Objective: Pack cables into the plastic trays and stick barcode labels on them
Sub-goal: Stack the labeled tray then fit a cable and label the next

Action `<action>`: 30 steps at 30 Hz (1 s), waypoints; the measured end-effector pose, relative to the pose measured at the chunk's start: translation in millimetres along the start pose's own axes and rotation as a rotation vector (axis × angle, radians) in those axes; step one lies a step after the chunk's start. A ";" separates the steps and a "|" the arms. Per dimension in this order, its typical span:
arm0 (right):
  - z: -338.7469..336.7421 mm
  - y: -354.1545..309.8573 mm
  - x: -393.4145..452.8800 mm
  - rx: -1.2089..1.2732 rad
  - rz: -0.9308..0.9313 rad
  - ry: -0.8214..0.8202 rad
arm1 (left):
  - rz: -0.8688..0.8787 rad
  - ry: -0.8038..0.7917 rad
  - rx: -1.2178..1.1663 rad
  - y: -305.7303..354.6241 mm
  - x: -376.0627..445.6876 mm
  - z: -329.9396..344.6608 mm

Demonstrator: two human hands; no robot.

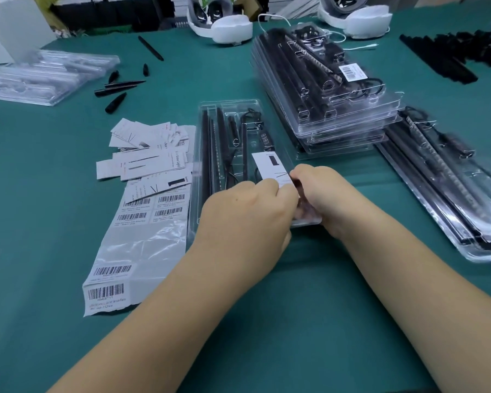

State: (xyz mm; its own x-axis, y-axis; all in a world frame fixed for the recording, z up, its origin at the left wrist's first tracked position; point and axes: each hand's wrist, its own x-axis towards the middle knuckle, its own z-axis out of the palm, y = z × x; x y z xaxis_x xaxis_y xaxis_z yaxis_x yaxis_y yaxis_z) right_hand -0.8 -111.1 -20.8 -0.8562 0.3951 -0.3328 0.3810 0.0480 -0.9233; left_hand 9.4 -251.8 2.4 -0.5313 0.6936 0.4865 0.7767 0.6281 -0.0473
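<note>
A clear plastic tray [227, 104] lies in the middle of the green table, holding black rods and a black cable [238, 143]. A white leaflet card [267, 165] lies in the tray's near right part. My left hand [247, 211] and my right hand [321, 191] meet over the tray's near end, and both pinch the card's near edge with curled fingers. A strip of barcode labels [142, 211] on shiny backing lies left of the tray.
A stack of packed trays [323, 89], the top one bearing a barcode label [349, 72], stands at the back right, with more packed trays [448, 191] on the right. Empty trays [40, 78] lie far left. Loose leaflets [148, 148] and black pointed parts [119, 89] lie nearby.
</note>
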 end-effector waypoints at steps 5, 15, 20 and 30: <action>-4.2 -2.0 -2.1 0.009 0.025 0.010 | 0.091 0.084 0.032 -2.1 -0.5 2.5; -7.5 -3.6 -3.4 0.055 0.029 -0.060 | 0.200 0.164 0.032 -3.2 -0.8 5.8; -6.8 -2.7 1.4 0.089 0.014 -0.055 | 0.185 0.236 0.047 -1.2 -2.2 7.2; -5.8 3.1 4.5 -0.126 -0.049 0.026 | 0.098 0.049 -0.001 -3.0 1.3 6.8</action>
State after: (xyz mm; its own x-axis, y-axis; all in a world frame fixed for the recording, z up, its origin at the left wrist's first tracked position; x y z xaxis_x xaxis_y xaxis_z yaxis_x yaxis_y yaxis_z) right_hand -1.5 -103.8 -24.0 -0.8662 0.4130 -0.2813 0.3811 0.1820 -0.9064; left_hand 4.1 -250.3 -2.8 -0.4356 0.7336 0.5216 0.8245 0.5576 -0.0957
